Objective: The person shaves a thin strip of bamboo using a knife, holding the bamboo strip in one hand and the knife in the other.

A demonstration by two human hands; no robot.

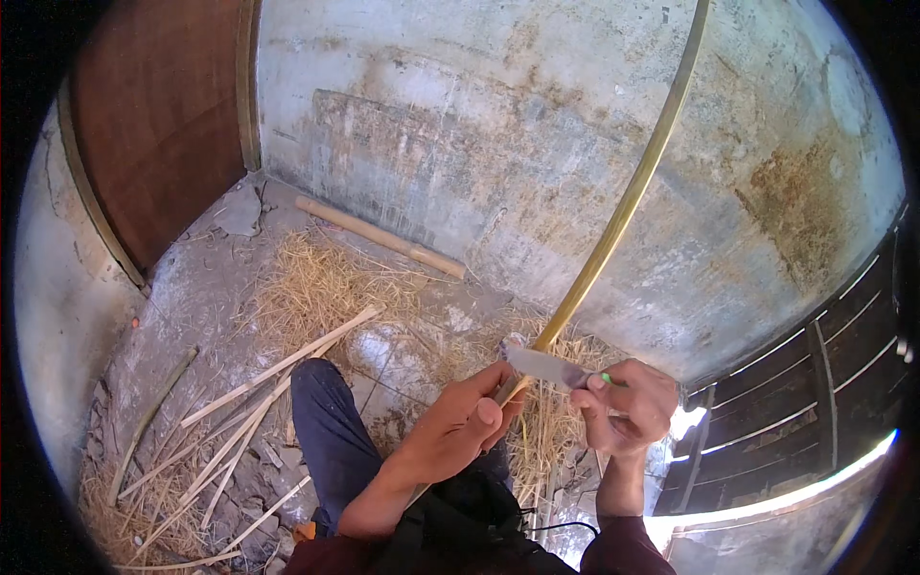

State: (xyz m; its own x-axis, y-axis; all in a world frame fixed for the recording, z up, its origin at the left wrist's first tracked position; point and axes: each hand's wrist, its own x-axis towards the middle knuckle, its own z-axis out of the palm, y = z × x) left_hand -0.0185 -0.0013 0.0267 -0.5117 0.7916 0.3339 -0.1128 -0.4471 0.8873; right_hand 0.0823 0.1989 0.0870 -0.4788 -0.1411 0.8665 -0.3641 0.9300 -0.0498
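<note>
Left hand (450,426): forearm slanting up-right, fingers curled round long bamboo piece (623,211). Right hand (632,407): forearm near upright, clenched on knife (548,366), blade crosswise over bamboo. Bamboo: rising up-right before stained wall (422,125). Floor (206,278): straw (307,292), pale slats (251,384).

Pole (623,211) ahead, free air leftward

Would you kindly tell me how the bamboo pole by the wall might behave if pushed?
The bamboo pole would probably roll, being round. It looks stiff, lying nearly straight. The wall might stop it one way.
</note>
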